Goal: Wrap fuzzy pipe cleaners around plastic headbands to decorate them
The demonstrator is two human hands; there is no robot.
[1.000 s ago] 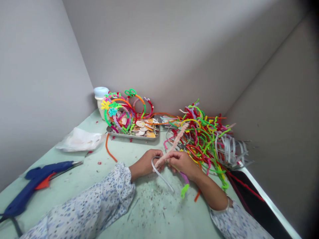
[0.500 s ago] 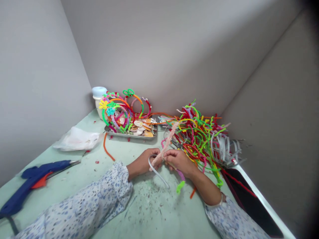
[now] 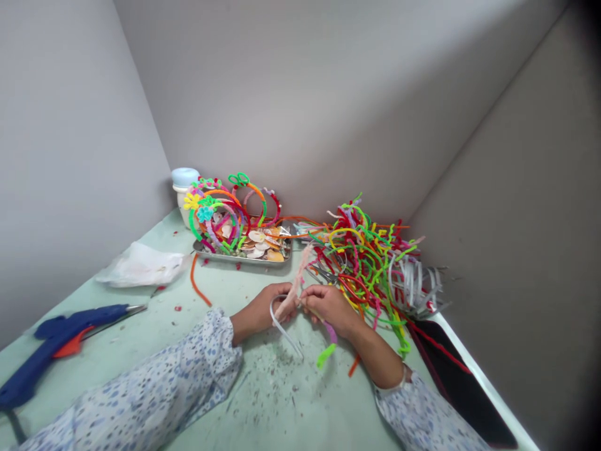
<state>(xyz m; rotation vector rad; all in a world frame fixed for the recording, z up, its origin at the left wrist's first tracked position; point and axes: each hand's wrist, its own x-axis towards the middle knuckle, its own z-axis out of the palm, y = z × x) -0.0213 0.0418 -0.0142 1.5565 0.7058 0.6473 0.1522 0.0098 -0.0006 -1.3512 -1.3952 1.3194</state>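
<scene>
My left hand [image 3: 257, 311] and my right hand [image 3: 329, 305] meet over the pale green table [image 3: 141, 351]. Both are closed on a grey plastic headband [image 3: 283, 325] and a pale pink pipe cleaner [image 3: 297, 283]. The pipe cleaner is wound partway round the band, and its free end sticks up and away from me. A purple and a green pipe cleaner [image 3: 325, 354] trail from under my right hand. Just right of my hands lies a big tangle of coloured pipe cleaners [image 3: 364, 257].
A metal tray [image 3: 244, 258] with shells and decorated headbands [image 3: 220, 210] stands at the back beside a white jar [image 3: 183, 186]. A blue glue gun [image 3: 56, 341] and a crumpled plastic bag [image 3: 141, 264] lie at left. Bare grey headbands [image 3: 416, 285] lie at right. Walls enclose the corner.
The pink pipe cleaner's free end has swung a little leftward as my hands work it on the band. The view has shifted slightly; my hands stay together at the same spot.
</scene>
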